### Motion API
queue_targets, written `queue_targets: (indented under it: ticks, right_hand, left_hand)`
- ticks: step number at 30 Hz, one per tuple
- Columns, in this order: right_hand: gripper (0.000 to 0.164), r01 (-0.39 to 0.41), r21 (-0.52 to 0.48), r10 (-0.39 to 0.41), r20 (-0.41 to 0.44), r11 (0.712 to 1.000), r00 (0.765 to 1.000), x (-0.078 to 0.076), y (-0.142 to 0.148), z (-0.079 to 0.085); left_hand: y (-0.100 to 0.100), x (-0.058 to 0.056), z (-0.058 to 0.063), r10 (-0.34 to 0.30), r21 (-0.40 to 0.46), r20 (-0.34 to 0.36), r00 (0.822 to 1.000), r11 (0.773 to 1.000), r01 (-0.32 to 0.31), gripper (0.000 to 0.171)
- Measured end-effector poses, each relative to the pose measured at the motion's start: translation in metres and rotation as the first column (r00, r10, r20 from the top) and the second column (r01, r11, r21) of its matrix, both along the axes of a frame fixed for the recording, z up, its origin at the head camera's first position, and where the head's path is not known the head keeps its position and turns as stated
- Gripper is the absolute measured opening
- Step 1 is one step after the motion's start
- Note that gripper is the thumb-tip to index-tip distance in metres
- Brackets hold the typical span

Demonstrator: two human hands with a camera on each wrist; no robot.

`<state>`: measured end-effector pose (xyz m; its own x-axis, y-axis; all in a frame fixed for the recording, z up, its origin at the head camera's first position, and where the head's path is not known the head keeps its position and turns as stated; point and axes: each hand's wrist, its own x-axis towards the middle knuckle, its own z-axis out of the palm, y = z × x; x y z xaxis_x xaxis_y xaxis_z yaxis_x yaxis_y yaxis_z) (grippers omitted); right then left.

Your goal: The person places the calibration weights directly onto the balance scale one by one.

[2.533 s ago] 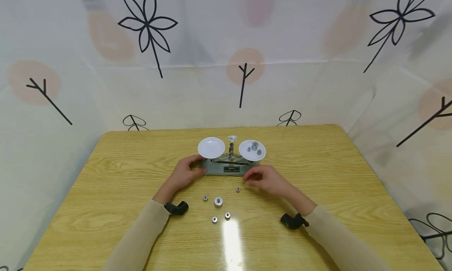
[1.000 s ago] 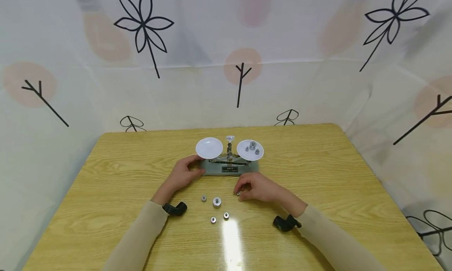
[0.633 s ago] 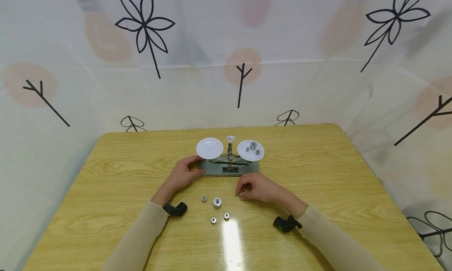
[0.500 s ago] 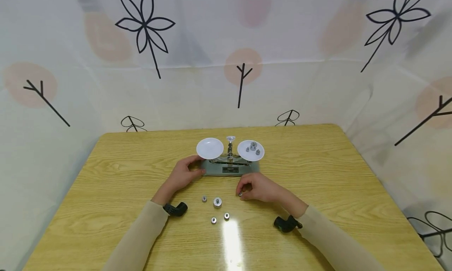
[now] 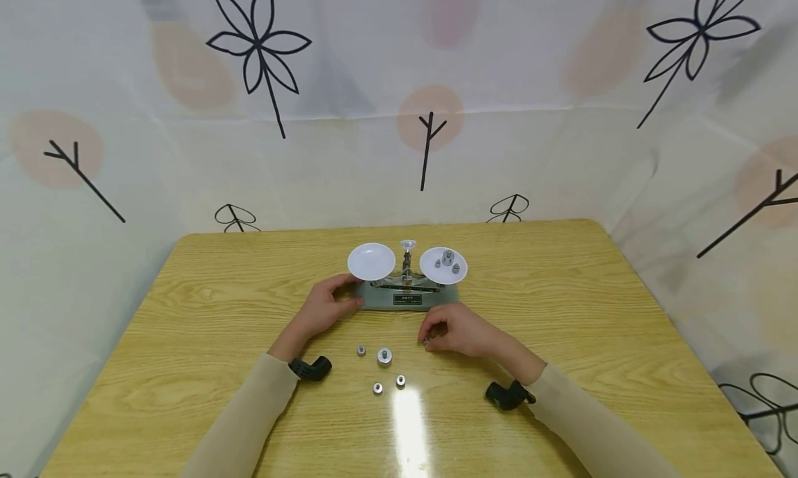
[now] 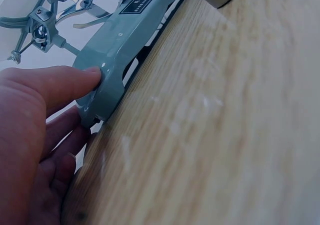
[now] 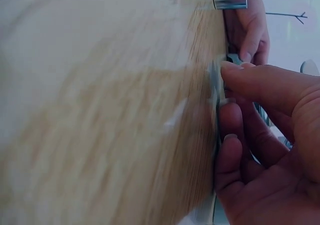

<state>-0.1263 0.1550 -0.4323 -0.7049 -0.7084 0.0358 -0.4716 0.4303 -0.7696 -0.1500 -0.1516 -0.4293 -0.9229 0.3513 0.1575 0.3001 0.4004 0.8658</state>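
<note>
A balance scale with a grey-green base (image 5: 377,298) stands towards the back of the table. My left hand (image 5: 321,307) grips the base's left end, thumb in front and fingers behind, as the left wrist view shows on the painted metal (image 6: 112,45). My right hand (image 5: 460,329) is low over the table just in front of the base's right end, pinching a small metal weight (image 5: 427,341) between thumb and forefinger. The left pan (image 5: 371,262) is bare; the right pan (image 5: 430,273) bears a larger knobbed weight (image 5: 447,258) and two small ones.
A large weight (image 5: 384,357) stands on the wooden table (image 5: 249,284) in front of the scale. Around it are smaller weights, one to its left (image 5: 361,350) and two nearer me. A patterned cloth (image 5: 349,173) hangs behind the table and at both sides.
From beside the base's right end, my right hand has come forward to the small weight and pinched it, shifting it slightly right. My left hand has kept its grip on the base.
</note>
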Motion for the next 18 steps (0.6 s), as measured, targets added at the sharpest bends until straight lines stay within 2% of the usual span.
queue_targets:
  ticks: [9, 18]
  right_hand:
    - [0.012, 0.054, 0.016, -0.055, 0.021, 0.998, 0.998, 0.0, 0.007, 0.004]
    - [0.012, 0.09, -0.02, -0.09, -0.004, 0.996, 0.996, -0.004, 0.019, 0.006]
  left_hand:
    - [0.0, 0.002, 0.004, 0.002, 0.005, 0.005, 1.0, 1.0, -0.002, 0.04]
    - [0.0, 0.002, 0.003, 0.009, -0.003, 0.008, 1.0, 1.0, -0.009, 0.04]
